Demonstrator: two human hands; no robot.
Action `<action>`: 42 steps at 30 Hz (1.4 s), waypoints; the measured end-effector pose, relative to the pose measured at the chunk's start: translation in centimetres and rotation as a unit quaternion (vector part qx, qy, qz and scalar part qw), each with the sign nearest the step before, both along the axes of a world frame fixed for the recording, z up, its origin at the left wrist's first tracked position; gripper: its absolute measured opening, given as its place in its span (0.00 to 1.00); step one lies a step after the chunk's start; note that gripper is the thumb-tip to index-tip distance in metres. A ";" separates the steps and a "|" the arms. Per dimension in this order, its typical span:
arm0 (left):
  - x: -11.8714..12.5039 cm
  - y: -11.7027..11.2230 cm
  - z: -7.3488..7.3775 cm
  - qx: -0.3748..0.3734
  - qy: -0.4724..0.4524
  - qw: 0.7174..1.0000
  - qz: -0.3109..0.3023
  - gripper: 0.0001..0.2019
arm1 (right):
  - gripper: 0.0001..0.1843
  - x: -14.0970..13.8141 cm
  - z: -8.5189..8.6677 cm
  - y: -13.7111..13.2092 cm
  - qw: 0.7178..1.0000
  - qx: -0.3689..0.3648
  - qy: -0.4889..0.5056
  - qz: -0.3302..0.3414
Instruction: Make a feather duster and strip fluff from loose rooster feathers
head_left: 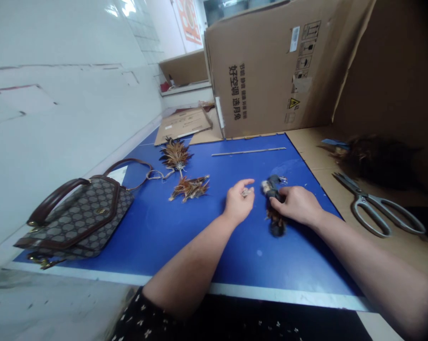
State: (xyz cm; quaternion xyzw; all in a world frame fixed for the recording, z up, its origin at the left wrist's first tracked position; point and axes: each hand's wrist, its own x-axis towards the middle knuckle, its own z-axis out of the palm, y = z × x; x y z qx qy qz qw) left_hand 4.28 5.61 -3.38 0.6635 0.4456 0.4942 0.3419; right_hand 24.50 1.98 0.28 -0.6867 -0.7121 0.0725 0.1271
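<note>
My right hand (pixel 299 206) is closed around a dark grey feather bundle (pixel 271 183), gripping its side over the blue tabletop. Brown feathers and a dark tuft show at the bundle's lower end, and a whitish patch marks its upper left; the near part is blurred. To the left, my left hand (pixel 239 201) is curled with the index finger pointing toward the bundle, apart from it. A small pale piece (pixel 247 192) sits among its fingers, too small to name. Farther left lie a tied fan of brown feathers (pixel 176 154) and a loose pile of brown feathers (pixel 188 188).
Large scissors (pixel 377 203) lie on cardboard at the right, near a dark heap of feathers (pixel 377 158). A thin stick (pixel 248 151) rests at the back of the blue table (pixel 185 237). A patterned handbag (pixel 82 218) stands left. A big cardboard box (pixel 267 85) bounds the back.
</note>
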 end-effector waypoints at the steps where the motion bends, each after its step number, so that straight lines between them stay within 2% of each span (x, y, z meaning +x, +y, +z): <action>1: 0.0 0.0 0.0 0.008 -0.004 1.000 0.006 0.13 | 0.20 0.0 -0.2 0.0 1.000 0.015 0.015 0.001; 6: 0.1 -0.1 -0.3 0.102 0.022 0.995 0.009 0.10 | 0.13 0.0 -1.2 0.2 0.981 0.173 0.071 0.049; 8: 0.2 -0.1 -0.5 0.134 0.047 0.990 0.005 0.10 | 0.11 0.0 -1.5 0.2 0.971 0.211 0.076 0.080; 11: 0.2 0.1 -0.8 0.159 0.094 0.983 0.012 0.11 | 0.10 -0.1 -1.7 0.1 0.963 0.227 0.063 0.133; 15: 0.0 0.3 -0.8 0.160 0.169 0.972 0.017 0.13 | 0.09 -0.3 -1.7 -0.1 0.954 0.233 -0.005 0.190; 20: -0.1 0.1 -0.3 0.116 0.269 0.956 0.015 0.15 | 0.09 -0.3 -1.5 -0.1 0.932 0.245 -0.098 0.249; 24: 0.0 -0.2 0.1 0.087 0.300 0.950 0.017 0.15 | 0.07 -0.3 -1.5 -0.2 0.914 0.248 -0.119 0.298; 28: 0.0 0.0 0.3 0.068 0.253 0.965 0.014 0.13 | 0.08 -0.3 -1.6 0.0 0.909 0.249 -0.105 0.318; 33: -0.4 0.6 0.8 -0.037 0.070 0.997 -0.012 0.06 | 0.07 0.1 -1.7 0.2 0.930 0.212 -0.028 0.300; 35: -0.8 0.7 1.1 -0.110 0.001 0.992 -0.055 0.06 | 0.06 0.4 -1.7 0.3 0.934 0.194 0.014 0.299; 38: -1.2 0.5 1.5 -0.208 -0.064 0.970 -0.106 0.08 | 0.06 0.8 -1.5 0.4 0.934 0.187 0.057 0.301; 40: -1.2 0.3 1.7 -0.207 -0.072 0.971 -0.095 0.08 | 0.07 0.9 -1.2 0.4 0.933 0.191 0.067 0.299; 42: -1.0 0.2 1.6 -0.159 -0.052 0.984 -0.063 0.09 | 0.07 0.9 -0.7 0.2 0.930 0.210 0.078 0.293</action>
